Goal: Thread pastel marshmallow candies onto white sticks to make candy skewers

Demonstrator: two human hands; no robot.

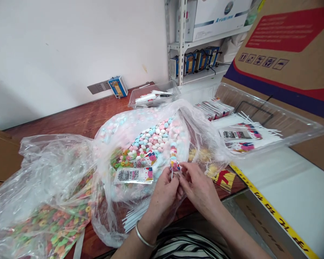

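A slim clear packet (173,154) of colourful candies, with a printed lower end and a white stick protruding, stands upright between my hands. My left hand (163,190), a bangle on its wrist, is closed around the stick end. My right hand (196,181) pinches the packet's printed lower end from the right. Behind them lies an open plastic bag of pink, blue and white candies (153,138). On that bag rest flat printed wrappers (133,175) beside some ring-shaped candies (121,160). Several white sticks (135,217) lie below my left hand.
Another clear bag of ring-shaped candies (62,223) lies at left. A clear tray (294,115) at right contains wrappers and white sticks. Yellow twist ties (224,180) lie beside my right hand. A small bin (153,95) with pens stands behind; a large carton (286,54) rises at right.
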